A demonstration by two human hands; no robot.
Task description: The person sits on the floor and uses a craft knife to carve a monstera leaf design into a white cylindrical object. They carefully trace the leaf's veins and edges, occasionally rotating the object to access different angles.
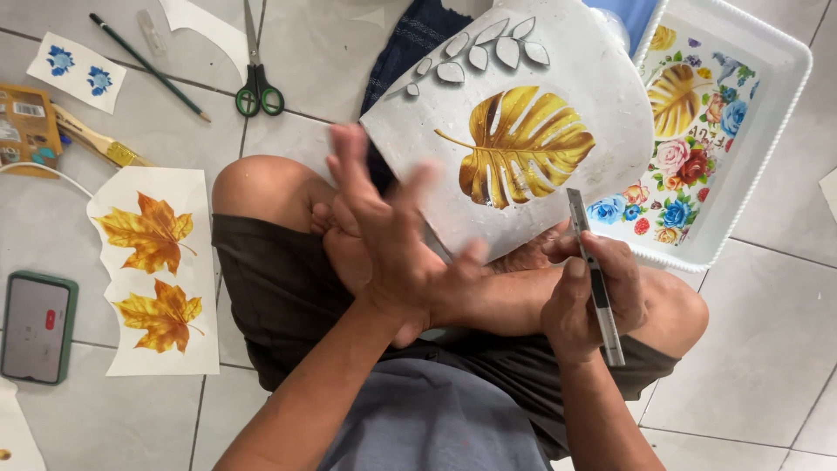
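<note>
Vase point(523, 131), white with a gold leaf picture, lies tilted across my lap, its side facing up, resting near my crossed legs. My left hand point(384, 235) is spread wide, fingers fanned and blurred, holding nothing, just in front of the vase's lower edge. My right hand point(588, 296) is closed around a slim metal craft knife point(593, 275), tip pointing up and touching or almost touching the vase's rim; can't tell which.

Risks as I judge them: knife tip sits close to the gold leaf, so a slip could score the picture. The open left hand isn't bracing the vase, so it could roll off my knee toward the floor tiles. My left forearm crosses close under the blade hand; a jerk could nick skin.

Room: tight on the right, where a white tray point(776, 105) with flower prints sits just beside the vase. Left side is more open, but a sheet with two orange maple leaves point(157, 270) and a phone point(37, 327) lie near my knee. Scissors point(255, 78) and a pencil point(148, 65) are well apart, up top.
</note>
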